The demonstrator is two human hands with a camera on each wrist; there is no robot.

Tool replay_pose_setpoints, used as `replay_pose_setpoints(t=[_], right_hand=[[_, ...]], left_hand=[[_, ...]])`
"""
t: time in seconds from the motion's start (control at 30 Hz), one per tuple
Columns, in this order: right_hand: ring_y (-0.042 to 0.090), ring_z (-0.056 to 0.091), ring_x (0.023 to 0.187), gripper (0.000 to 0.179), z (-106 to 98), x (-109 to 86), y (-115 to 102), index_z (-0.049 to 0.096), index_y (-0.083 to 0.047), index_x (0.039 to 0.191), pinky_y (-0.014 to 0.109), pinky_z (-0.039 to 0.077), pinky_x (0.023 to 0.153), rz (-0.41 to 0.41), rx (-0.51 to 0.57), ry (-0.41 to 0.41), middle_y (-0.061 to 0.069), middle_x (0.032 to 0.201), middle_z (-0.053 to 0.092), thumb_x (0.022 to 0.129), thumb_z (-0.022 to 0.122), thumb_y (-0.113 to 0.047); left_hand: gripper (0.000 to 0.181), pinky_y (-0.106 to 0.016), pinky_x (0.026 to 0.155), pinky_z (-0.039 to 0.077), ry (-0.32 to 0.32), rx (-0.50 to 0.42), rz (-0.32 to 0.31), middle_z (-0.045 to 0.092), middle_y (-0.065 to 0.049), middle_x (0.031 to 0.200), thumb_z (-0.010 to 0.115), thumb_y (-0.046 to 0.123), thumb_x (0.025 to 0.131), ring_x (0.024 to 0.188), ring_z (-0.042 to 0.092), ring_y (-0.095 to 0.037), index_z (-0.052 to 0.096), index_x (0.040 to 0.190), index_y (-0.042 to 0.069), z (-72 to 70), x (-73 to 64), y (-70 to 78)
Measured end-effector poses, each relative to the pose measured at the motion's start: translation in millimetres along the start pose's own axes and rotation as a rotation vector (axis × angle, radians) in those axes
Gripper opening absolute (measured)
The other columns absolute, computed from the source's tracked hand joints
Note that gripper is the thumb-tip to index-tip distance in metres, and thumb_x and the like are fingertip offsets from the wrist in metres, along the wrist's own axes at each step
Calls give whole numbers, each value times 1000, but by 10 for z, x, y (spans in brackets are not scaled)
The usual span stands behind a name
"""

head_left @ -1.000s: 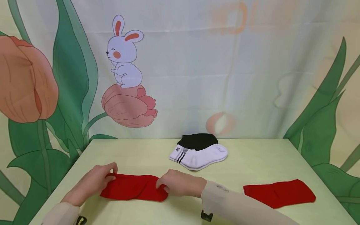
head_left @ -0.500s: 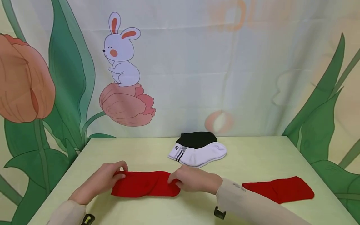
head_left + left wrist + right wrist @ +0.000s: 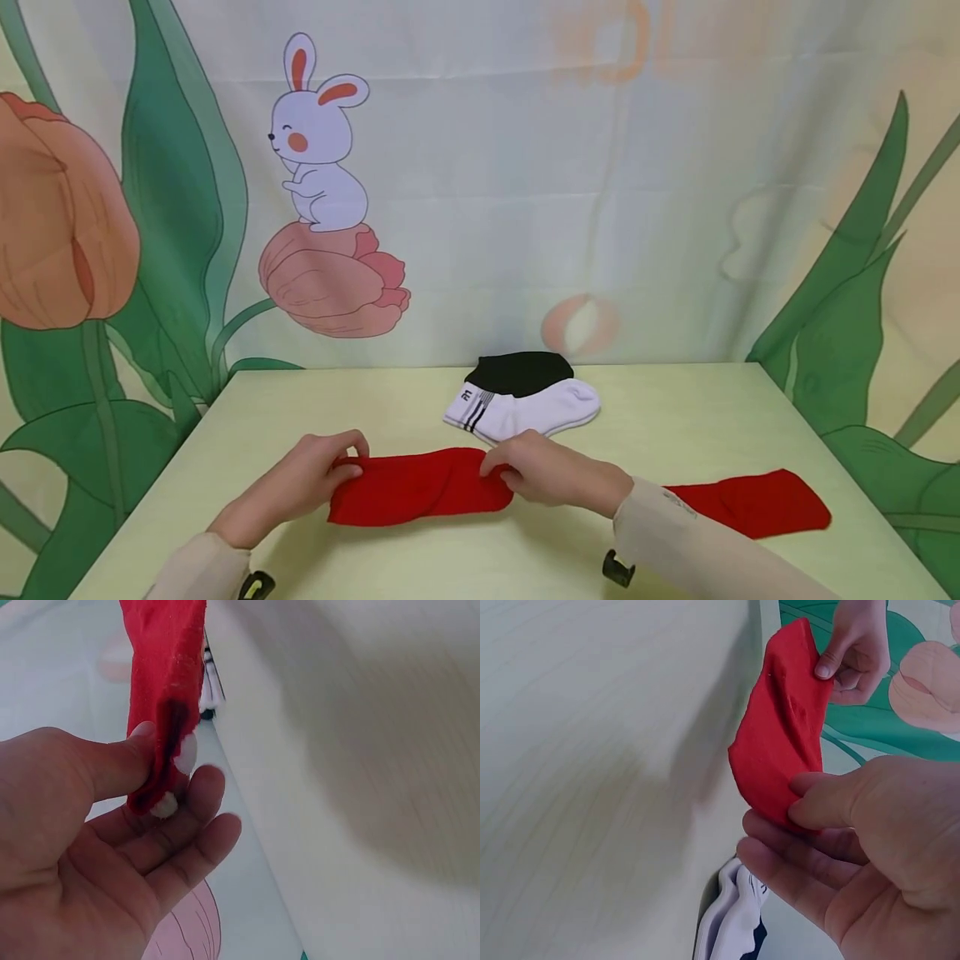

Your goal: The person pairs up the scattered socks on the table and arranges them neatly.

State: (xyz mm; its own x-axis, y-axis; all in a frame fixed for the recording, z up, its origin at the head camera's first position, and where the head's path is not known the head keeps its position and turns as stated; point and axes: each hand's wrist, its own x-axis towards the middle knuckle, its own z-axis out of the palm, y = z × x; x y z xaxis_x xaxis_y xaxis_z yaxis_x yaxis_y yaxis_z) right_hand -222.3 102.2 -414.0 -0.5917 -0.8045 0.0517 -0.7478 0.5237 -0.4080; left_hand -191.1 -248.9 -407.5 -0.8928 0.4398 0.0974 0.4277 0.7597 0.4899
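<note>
A red sock (image 3: 420,487) is stretched sideways between both hands, above the table, with a shadow beneath it. At its left end, my left hand (image 3: 307,475) pinches the upper edge of the sock's opening between thumb and fingers. Whitish bits show at that opening (image 3: 165,804) in the left wrist view. My right hand (image 3: 551,471) pinches the rounded toe end, thumb on the near face in the right wrist view. A second red sock (image 3: 772,504) lies flat at the right, its left end partly hidden by the right sleeve.
White socks (image 3: 532,412) with dark stripes lie at the back middle of the pale table (image 3: 697,417), overlapping black socks (image 3: 521,373). A printed curtain (image 3: 480,167) with a rabbit and tulips hangs behind the table's far edge.
Both hands have carried the stretched red sock to the right, closer to the second red sock. Their grip on its two ends looks the same. The other socks have stayed in place.
</note>
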Motion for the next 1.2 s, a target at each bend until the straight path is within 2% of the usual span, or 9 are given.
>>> replay_pose_setpoints(t=[0.17, 0.4, 0.57, 0.7, 0.83, 0.97, 1.07, 1.2], right_hand=[[9, 64, 92, 26, -31, -90, 78, 76, -10, 114, 23, 53, 87, -14, -31, 38, -2, 108, 74, 93, 66, 3], [8, 61, 84, 26, -72, -222, 186, 77, -9, 112, 23, 54, 81, -13, -43, 85, -1, 102, 73, 92, 66, 5], [11, 66, 94, 26, -86, -310, 249, 76, -8, 114, 26, 55, 88, 3, -35, 81, 0, 107, 74, 92, 68, 4], [13, 66, 99, 28, -111, -391, 283, 76, -8, 117, 28, 55, 91, 23, -22, 72, 0, 111, 74, 92, 69, 3], [15, 66, 102, 29, -145, -475, 321, 75, -8, 119, 29, 55, 92, 49, -21, 64, 0, 113, 73, 92, 69, 2], [16, 66, 104, 32, -170, -553, 368, 75, -9, 122, 30, 55, 92, 92, -27, 46, 0, 114, 73, 92, 70, 1], [16, 66, 104, 33, -180, -603, 405, 74, -10, 123, 30, 55, 92, 109, -34, 41, 0, 114, 72, 92, 70, 1], [16, 65, 103, 33, -193, -663, 447, 75, -11, 122, 29, 55, 91, 107, -54, 45, -1, 112, 71, 92, 70, 2]], left_hand=[[21, -23, 64, 53, 13, -32, 28, 70, 3, 89, 73, 0, 93, 72, 59, -9, 62, 104, 14, 59, 56, 84], [25, -23, 63, 53, 37, -35, 24, 67, 2, 88, 74, 0, 92, 71, 57, -11, 62, 108, 15, 131, 142, 183], [35, -24, 62, 53, 43, -75, 52, 66, -2, 90, 72, -6, 91, 68, 57, -11, 56, 113, 16, 186, 200, 228], [35, -24, 64, 53, 44, -89, 107, 69, -4, 96, 71, -9, 90, 73, 59, -12, 53, 106, 17, 229, 232, 293], [30, -24, 64, 50, 41, -86, 157, 67, -1, 90, 70, -10, 90, 77, 57, -14, 55, 92, 15, 264, 272, 355], [25, -24, 62, 50, -9, -131, 130, 65, 3, 87, 69, -9, 92, 77, 56, -15, 62, 85, 14, 304, 317, 399], [21, -24, 64, 51, -50, -149, 90, 67, 3, 89, 70, -7, 92, 79, 57, -16, 68, 88, 13, 348, 354, 425], [16, -24, 65, 52, -70, -148, 83, 69, 0, 89, 71, -6, 91, 77, 58, -16, 73, 92, 10, 417, 404, 453]])
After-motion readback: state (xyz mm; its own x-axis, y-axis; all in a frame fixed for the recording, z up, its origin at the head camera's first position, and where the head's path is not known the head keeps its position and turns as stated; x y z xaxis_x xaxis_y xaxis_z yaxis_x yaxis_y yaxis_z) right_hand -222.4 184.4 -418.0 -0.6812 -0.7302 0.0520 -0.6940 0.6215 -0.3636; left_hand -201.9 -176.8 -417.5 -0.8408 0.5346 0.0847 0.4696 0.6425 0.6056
